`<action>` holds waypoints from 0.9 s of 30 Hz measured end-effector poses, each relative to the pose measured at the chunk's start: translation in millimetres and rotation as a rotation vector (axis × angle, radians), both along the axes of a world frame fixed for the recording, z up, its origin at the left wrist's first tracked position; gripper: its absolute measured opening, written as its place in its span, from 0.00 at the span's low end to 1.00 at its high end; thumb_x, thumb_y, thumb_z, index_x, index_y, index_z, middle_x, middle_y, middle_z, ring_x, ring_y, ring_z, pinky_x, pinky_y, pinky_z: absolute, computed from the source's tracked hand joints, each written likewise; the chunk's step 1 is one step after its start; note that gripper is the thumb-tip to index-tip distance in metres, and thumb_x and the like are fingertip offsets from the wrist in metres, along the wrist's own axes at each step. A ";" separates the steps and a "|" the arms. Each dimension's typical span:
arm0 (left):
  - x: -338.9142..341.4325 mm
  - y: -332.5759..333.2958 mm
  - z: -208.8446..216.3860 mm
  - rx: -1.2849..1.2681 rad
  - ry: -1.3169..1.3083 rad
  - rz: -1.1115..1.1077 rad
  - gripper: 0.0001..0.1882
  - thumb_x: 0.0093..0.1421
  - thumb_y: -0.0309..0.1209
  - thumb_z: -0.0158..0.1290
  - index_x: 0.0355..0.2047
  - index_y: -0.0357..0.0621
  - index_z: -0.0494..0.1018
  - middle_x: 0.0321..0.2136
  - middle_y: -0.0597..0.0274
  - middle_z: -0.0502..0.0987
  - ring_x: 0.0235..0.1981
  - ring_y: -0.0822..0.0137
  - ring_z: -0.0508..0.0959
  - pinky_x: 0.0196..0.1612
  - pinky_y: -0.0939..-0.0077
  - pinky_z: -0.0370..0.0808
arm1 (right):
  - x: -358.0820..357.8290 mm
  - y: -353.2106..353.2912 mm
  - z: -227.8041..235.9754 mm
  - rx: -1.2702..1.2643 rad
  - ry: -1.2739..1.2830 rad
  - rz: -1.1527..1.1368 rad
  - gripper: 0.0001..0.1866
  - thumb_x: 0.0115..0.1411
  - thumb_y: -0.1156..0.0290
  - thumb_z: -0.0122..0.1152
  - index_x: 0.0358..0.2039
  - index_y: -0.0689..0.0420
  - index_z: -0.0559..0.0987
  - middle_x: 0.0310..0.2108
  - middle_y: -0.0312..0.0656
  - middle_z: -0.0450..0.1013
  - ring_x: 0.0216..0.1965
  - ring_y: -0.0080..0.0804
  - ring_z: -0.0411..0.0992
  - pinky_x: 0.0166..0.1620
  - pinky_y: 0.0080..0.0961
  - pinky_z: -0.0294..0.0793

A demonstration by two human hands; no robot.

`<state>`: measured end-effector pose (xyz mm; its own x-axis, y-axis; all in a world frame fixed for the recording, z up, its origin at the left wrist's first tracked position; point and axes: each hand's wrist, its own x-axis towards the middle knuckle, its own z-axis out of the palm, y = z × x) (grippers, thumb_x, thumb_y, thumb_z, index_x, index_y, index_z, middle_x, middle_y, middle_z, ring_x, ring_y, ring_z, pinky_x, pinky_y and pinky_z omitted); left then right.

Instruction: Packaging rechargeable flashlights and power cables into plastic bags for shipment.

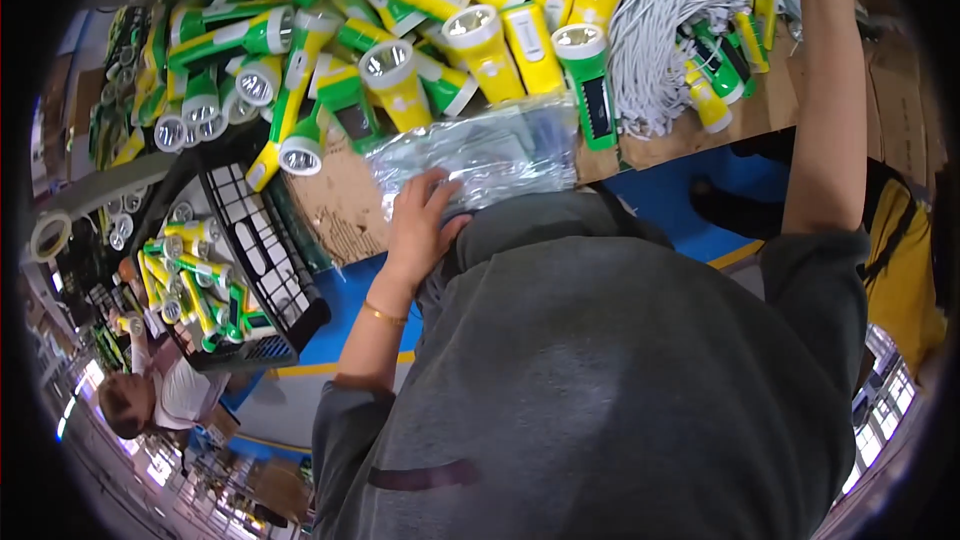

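Observation:
My left hand (421,220) lies on a pile of clear plastic bags (490,152) at the near edge of the table, fingers apart and thumb held out to the side. My right forearm (828,90) stretches far forward at the right. Its hand is at the upper rim of the picture, mostly cut off, so its fingers do not show. Just beyond the bags lie many green and yellow flashlights (398,90). One green flashlight (592,90) stands lens-up against the right end of the bags. A bundle of white cables (655,40) is heaped between it and my right arm.
A black plastic crate (262,240) with more flashlights stands to the left, below table height. Brown cardboard (335,205) covers the tabletop. Further left, a person in a light top (185,390) is at another spot. At right, something yellow and black (895,260) hangs close to my arm.

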<state>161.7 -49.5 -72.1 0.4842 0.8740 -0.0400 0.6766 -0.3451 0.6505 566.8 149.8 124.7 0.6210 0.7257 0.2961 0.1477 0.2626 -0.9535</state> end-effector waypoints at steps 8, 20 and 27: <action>-3.9 10.3 -15.0 0.058 -0.070 -0.053 0.15 0.45 0.28 0.64 0.37 0.47 0.79 0.43 0.62 0.76 0.45 0.56 0.73 0.48 0.62 0.69 | -156.0 -162.3 -174.6 -0.169 -0.913 1.173 0.14 0.50 0.63 0.67 0.37 0.51 0.80 0.31 0.40 0.74 0.37 0.42 0.74 0.42 0.37 0.74; 7.9 23.0 -7.5 -0.348 -0.211 0.079 0.05 0.53 0.23 0.62 0.32 0.39 0.81 0.37 0.58 0.81 0.39 0.63 0.79 0.44 0.73 0.74 | -185.2 -164.3 -198.2 -0.213 -1.236 1.115 0.07 0.50 0.66 0.59 0.25 0.55 0.76 0.21 0.37 0.70 0.31 0.40 0.75 0.35 0.37 0.73; 32.2 25.4 20.6 0.002 -0.106 -0.059 0.05 0.54 0.24 0.60 0.32 0.37 0.80 0.41 0.55 0.82 0.42 0.60 0.82 0.43 0.72 0.76 | -99.3 -176.0 -160.1 -0.040 -1.285 0.783 0.06 0.49 0.69 0.61 0.29 0.51 0.78 0.18 0.35 0.71 0.23 0.33 0.73 0.28 0.30 0.70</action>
<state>193.9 -24.1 -51.5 0.5359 0.8441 0.0162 0.5824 -0.3835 0.7167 467.5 -26.2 -35.4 -0.5764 0.7621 0.2950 0.7035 0.6464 -0.2953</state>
